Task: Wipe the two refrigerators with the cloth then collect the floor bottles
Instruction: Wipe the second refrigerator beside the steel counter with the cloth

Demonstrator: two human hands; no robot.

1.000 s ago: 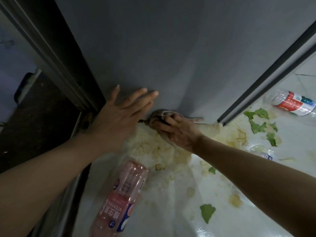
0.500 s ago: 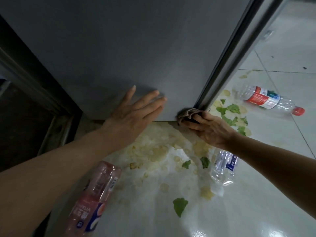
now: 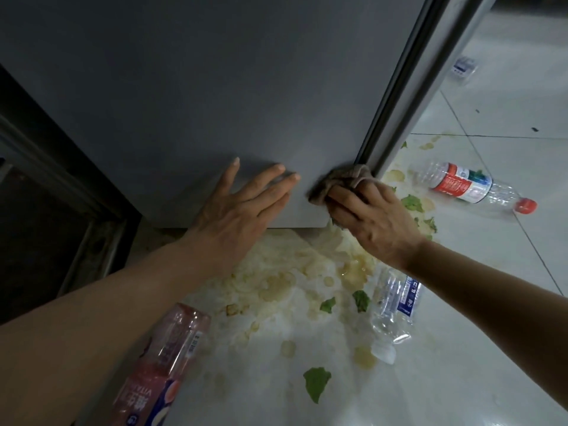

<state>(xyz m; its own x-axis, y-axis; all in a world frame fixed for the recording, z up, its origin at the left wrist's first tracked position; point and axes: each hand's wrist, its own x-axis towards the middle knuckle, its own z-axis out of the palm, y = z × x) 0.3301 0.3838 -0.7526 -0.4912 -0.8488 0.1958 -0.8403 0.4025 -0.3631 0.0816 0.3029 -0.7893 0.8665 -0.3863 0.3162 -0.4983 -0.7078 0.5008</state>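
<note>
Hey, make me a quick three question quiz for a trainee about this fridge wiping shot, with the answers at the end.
1. Which hand grips the cloth?
2. True or false: the left hand lies flat on the refrigerator.
3. The red-capped bottle: A standing, B lying on the floor, C held?

Key: 1 the right hand; 2 true; 3 B.

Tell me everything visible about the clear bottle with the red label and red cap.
The clear plastic bottle with a red-and-white label and red cap lies on its side on the pale tiled floor, right of the grey refrigerator. Its cap is on and points right, away from the fridge. It looks empty, its ribbed body uncrushed. No hand touches it; green leaf scraps lie beside it.
</note>
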